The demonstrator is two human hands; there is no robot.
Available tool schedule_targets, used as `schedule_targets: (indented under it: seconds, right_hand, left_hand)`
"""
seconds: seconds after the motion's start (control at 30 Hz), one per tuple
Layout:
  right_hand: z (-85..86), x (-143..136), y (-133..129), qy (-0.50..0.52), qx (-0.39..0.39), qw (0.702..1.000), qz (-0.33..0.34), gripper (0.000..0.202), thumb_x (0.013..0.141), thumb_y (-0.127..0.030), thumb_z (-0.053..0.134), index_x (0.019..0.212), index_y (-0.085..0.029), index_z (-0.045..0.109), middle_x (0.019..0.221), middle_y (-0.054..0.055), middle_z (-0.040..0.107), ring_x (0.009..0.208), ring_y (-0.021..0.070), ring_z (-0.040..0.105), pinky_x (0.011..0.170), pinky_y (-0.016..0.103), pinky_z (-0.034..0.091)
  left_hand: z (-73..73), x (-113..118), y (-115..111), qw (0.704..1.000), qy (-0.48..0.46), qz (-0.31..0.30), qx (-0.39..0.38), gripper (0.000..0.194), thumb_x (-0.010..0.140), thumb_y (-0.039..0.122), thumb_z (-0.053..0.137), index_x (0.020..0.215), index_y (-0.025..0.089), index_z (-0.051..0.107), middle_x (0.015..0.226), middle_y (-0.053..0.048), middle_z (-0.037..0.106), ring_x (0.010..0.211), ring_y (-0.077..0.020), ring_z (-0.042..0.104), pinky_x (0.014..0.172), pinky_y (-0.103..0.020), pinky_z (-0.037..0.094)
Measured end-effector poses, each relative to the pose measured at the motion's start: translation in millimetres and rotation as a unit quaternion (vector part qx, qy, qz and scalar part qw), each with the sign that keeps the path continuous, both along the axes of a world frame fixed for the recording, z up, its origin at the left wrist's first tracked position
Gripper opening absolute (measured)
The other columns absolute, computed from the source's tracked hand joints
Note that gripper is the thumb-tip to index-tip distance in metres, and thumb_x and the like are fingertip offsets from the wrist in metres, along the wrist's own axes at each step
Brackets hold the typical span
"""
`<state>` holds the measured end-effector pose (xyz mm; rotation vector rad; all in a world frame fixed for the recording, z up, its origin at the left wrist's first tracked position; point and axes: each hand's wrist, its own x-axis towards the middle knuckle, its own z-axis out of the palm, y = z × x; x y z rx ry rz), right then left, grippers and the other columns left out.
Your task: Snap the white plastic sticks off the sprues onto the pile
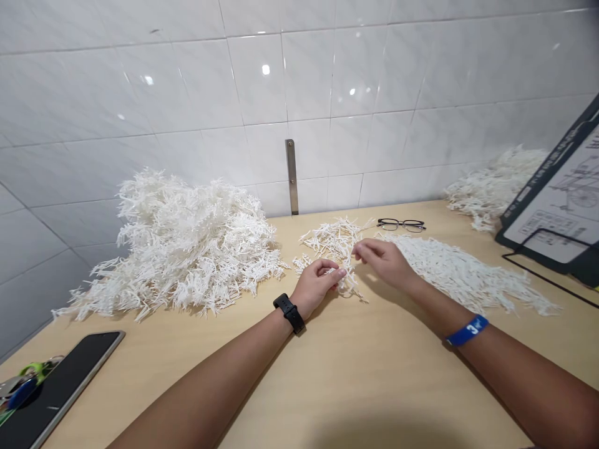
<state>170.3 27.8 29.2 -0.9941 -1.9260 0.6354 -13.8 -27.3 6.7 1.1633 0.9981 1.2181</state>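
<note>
- A phone is laid on the table at the near left, with keys rested on it.
- A blue band is worn on the right wrist, and a black watch on the left.
- The left hand is held low over the table; its thumb and forefinger are brought narrowly together, and white strands are pinched at their tips.
- The right hand is held just beside it, its fingertips drawn close together; whether a strand is gripped there cannot be told.
- The strands are set between the two hands, and a small pile is spread just beyond the fingers.
- A tall heap is massed to the left, apart from the fingers; a flat pile is spread to the right, behind the right forearm.
- Glasses are placed beyond the flat pile.
- A board is propped at the far right, with another heap partly hidden behind it.
- A metal strip is fixed to the tiled wall.
</note>
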Motion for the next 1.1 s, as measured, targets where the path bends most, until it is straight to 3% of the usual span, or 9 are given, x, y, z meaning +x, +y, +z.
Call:
schedule_targets:
  seconds: [0.07, 0.17, 0.4, 0.6, 0.77, 0.97, 1.1]
  right_hand:
    - [-1.0, -9.3, -11.9, -0.039, -0.023, 0.996, 0.076, 0.027, 0.087, -0.039, 0.051, 0.090, -0.019, 0.069, 0.079, 0.004, 0.067, 0.072, 0.0172, 0.057, 0.065, 0.028, 0.043]
    - [-7.7, -14.9, -18.2, -0.060, -0.068, 0.988, 0.128, 0.029, 0.087, -0.038, 0.053, 0.100, -0.020, 0.070, 0.084, 0.003, 0.068, 0.071, 0.0160, 0.055, 0.064, 0.027, 0.041]
    - [-13.5, -12.6, -11.7, 0.044, -0.158, 0.983, 0.088, 0.038, 0.085, -0.032, 0.050, 0.117, -0.019, 0.064, 0.067, -0.001, 0.059, 0.058, 0.0133, 0.051, 0.053, 0.025, 0.039]
    - [-8.8, -14.7, -6.2, 0.095, -0.166, 0.976, 0.106, 0.027, 0.074, -0.027, 0.055, 0.095, -0.018, 0.069, 0.095, 0.006, 0.069, 0.087, 0.0196, 0.063, 0.076, 0.032, 0.050]
    - [-12.2, -22.1, -12.9, 0.161, -0.252, 0.946, 0.128, 0.022, 0.073, -0.029, 0.060, 0.092, -0.018, 0.064, 0.089, 0.005, 0.070, 0.082, 0.0189, 0.065, 0.074, 0.032, 0.051]
    - [-11.3, -25.3, -17.0, 0.175, -0.284, 0.931, 0.147, 0.028, 0.071, -0.034, 0.070, 0.092, -0.018, 0.061, 0.084, 0.005, 0.069, 0.075, 0.0176, 0.065, 0.070, 0.030, 0.052]
    - [-13.1, -23.1, -15.6, 0.131, -0.261, 0.944, 0.156, 0.030, 0.075, -0.039, 0.068, 0.095, -0.018, 0.059, 0.081, 0.004, 0.067, 0.071, 0.0175, 0.063, 0.066, 0.031, 0.050]
  left_hand:
    - [-1.9, -0.3, 0.7, 0.999, -0.049, -0.010, -0.002, 0.045, 0.063, 0.038, 0.082, 0.091, 0.014, 0.057, 0.073, 0.001, 0.060, 0.065, -0.0075, 0.057, 0.070, -0.025, 0.047]
    - [-3.7, -0.7, 1.0, 0.997, -0.075, -0.014, -0.002, 0.048, 0.063, 0.034, 0.084, 0.097, 0.014, 0.057, 0.082, -0.002, 0.065, 0.076, -0.0109, 0.062, 0.080, -0.030, 0.049]
    - [-1.9, 2.5, 0.0, 0.998, -0.048, 0.028, 0.024, 0.033, 0.076, 0.027, 0.073, 0.101, 0.014, 0.056, 0.090, -0.006, 0.066, 0.079, -0.0126, 0.065, 0.083, -0.034, 0.052]
    - [-2.7, 6.8, -0.2, 0.998, 0.030, 0.024, 0.042, 0.035, 0.074, 0.021, 0.073, 0.105, 0.013, 0.060, 0.114, -0.014, 0.064, 0.102, -0.0207, 0.063, 0.094, -0.039, 0.050]
    - [-5.4, 9.7, -1.9, 0.995, 0.037, -0.051, 0.080, 0.056, 0.071, 0.017, 0.076, 0.122, 0.016, 0.054, 0.122, -0.014, 0.063, 0.113, -0.0225, 0.060, 0.099, -0.039, 0.048]
    - [-9.6, 8.2, 0.4, 0.996, 0.016, -0.031, 0.081, 0.035, 0.081, 0.016, 0.065, 0.115, 0.014, 0.059, 0.116, -0.014, 0.067, 0.106, -0.0209, 0.064, 0.092, -0.035, 0.051]
    - [-7.5, 6.9, 1.9, 1.000, -0.010, 0.017, 0.022, 0.022, 0.082, 0.016, 0.064, 0.103, 0.011, 0.062, 0.096, -0.012, 0.072, 0.083, -0.0173, 0.068, 0.077, -0.031, 0.055]
